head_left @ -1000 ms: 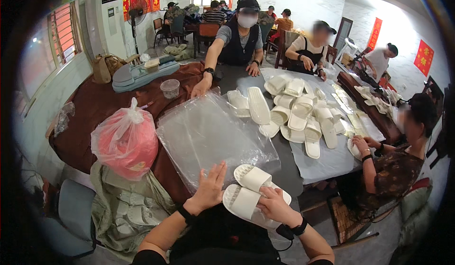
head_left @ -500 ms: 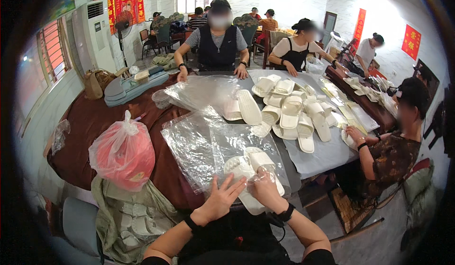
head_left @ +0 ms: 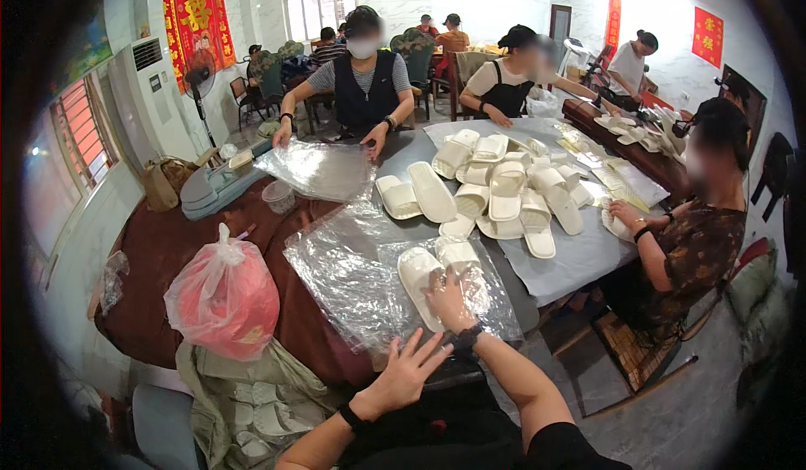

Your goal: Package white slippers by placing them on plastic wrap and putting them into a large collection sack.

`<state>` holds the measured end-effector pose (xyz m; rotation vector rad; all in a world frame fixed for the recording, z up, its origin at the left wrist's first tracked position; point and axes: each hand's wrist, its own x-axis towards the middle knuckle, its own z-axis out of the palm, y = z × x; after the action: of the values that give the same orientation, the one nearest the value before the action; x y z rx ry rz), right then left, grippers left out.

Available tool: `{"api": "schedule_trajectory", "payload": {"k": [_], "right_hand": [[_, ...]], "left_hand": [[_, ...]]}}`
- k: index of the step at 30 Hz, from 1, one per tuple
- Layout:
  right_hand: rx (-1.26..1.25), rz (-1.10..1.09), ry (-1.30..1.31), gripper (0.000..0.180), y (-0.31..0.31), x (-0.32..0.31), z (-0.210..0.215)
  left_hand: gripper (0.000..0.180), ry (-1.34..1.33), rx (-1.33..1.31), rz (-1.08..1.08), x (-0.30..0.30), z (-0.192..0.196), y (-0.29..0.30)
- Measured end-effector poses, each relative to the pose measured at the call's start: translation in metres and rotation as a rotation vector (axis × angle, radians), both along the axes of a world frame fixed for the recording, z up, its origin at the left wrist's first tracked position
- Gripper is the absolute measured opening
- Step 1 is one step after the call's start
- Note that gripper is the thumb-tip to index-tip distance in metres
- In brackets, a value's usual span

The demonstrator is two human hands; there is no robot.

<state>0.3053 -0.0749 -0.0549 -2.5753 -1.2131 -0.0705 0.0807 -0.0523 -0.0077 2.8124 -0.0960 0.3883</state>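
Observation:
A pair of white slippers lies on clear plastic bags at the front of the table. My right hand rests on the pair, its visible fingers spread against the slippers. Some fingertips are hard to make out. Just nearer to me, my left hand is open above the table's front edge, fingers apart and nothing in them. Beyond the pair, more white slippers are heaped; two of them lean at the heap's left side.
A translucent bag with red contents stands on the brown cloth at left. Below it, a green sack holds wrapped white items. Across the table, a co-worker handles clear plastic sheets. Another co-worker sits at right.
My right hand and the slippers have shifted farther onto the plastic. My left hand has come off the slippers, toward me. The co-worker opposite has shifted the clear sheets left.

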Motion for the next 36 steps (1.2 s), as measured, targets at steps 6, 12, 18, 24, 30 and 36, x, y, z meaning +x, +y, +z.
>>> {"api": "schedule_trajectory", "payload": {"k": [6, 12, 18, 24, 30, 36], "right_hand": [[-0.082, 0.316, 0.032, 0.053, -0.028, 0.006, -0.011], [0.375, 0.371, 0.374, 0.067, -0.121, -0.024, 0.007], [0.112, 0.450, 0.758, 0.028, -0.215, -0.007, 0.075], [0.391, 0.151, 0.180, 0.069, -0.227, 0.029, 0.076], [-0.104, 0.401, -0.116, 0.080, -0.213, 0.043, 0.037], [0.244, 0.374, 0.180, 0.023, -0.207, 0.056, 0.005]], "left_hand": [[0.069, -0.042, -0.252, -0.148, -0.014, 0.016, 0.015], [0.081, -0.221, -0.333, -0.064, -0.008, 0.001, 0.052], [0.088, -0.027, 0.017, -0.051, 0.001, -0.017, 0.048], [0.057, -0.036, 0.010, -0.068, 0.000, -0.038, 0.043], [0.044, -0.040, -0.102, -0.078, 0.000, -0.041, 0.052], [0.029, -0.101, -0.364, -0.049, -0.007, -0.041, 0.054]]}}
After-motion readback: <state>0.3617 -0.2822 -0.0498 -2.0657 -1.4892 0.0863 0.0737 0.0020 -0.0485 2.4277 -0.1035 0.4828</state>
